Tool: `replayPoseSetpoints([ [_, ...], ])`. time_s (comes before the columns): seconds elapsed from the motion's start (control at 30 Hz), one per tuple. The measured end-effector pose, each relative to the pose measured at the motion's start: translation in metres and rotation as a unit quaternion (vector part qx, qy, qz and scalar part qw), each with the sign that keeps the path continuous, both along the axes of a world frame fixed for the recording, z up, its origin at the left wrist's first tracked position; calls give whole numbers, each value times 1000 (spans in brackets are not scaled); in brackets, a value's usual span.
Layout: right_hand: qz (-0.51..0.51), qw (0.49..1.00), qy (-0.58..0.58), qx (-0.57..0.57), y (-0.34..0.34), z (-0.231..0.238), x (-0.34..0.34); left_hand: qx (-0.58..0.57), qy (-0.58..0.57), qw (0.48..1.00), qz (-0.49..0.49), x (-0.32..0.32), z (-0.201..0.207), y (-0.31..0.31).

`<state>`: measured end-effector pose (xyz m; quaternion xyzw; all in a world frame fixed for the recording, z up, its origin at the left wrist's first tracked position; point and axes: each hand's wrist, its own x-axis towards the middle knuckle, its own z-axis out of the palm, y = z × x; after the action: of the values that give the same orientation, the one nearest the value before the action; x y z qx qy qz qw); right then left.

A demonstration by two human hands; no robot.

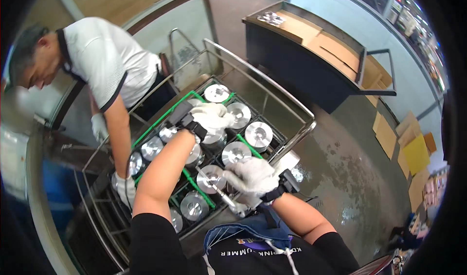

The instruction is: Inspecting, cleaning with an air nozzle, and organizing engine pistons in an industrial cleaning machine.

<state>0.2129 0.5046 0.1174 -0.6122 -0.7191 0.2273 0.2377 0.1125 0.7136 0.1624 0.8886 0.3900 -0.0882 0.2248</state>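
Note:
My left hand (211,117), in a white glove, bends over a round metal part (214,140) in the rack, and its fingers close against that part; the fingertips are partly hidden. White-gloved too, my right hand (250,175) is curled at the near right side of the rack. It holds a slim metal air blow gun (224,197), whose thin nozzle points up and left over a silver disc-like part (211,178). Several more shiny round parts (236,153) stand around both hands, between green dividers (197,181). Dark devices are strapped to both my wrists.
A metal-railed cart (265,80) carries the rack. At its left a person in a light polo shirt (104,56) leans in, one gloved hand (124,187) by the rack. Beyond stands a dark trolley (292,61) lined with cardboard. Cardboard sheets (413,153) lie on the wet floor at right.

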Motion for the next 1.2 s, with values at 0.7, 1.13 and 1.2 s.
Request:
replayPoseSetpoints([
  [0.7, -40, 975, 68, -210, 29, 73, -73, 218, -49, 930, 292, -257, -47, -327],
  [1.13, 231, 929, -168, -236, 71, 38, -294, 70, -57, 951, 297, -272, -51, -322],
  [1.2, 309, 911, -164, -217, 53, 59, -333, 25, -52, 956, 289, -278, -45, -319],
])
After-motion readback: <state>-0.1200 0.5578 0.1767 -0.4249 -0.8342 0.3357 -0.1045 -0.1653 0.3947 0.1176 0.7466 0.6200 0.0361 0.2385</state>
